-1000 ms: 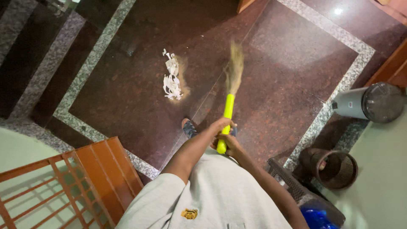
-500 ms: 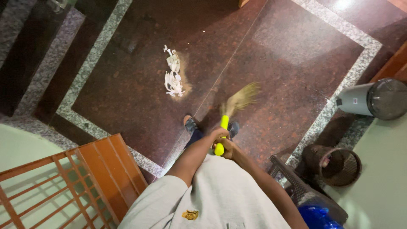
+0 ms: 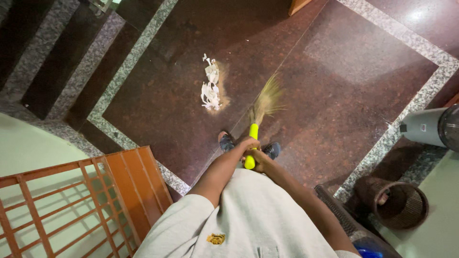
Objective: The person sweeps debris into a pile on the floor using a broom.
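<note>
The person is wearing a light grey short-sleeved shirt [image 3: 248,220] bearing a small yellow-and-black emblem [image 3: 216,238] on the front, and dark sandals [image 3: 226,142] are covering both feet.

One grass broom [image 3: 260,122] with a yellow handle was there, gripped by two hands, the left hand [image 3: 247,145] and the right hand [image 3: 260,161]. Two shoes showed beneath them: a left shoe [image 3: 226,141] and a right shoe [image 3: 272,150]. One pile of white paper scraps [image 3: 211,88] lay farther out on the floor. At the right stood one woven basket [image 3: 400,204] and one grey cylindrical bin [image 3: 429,127]. One orange metal railing [image 3: 81,191] stood near left.
</note>
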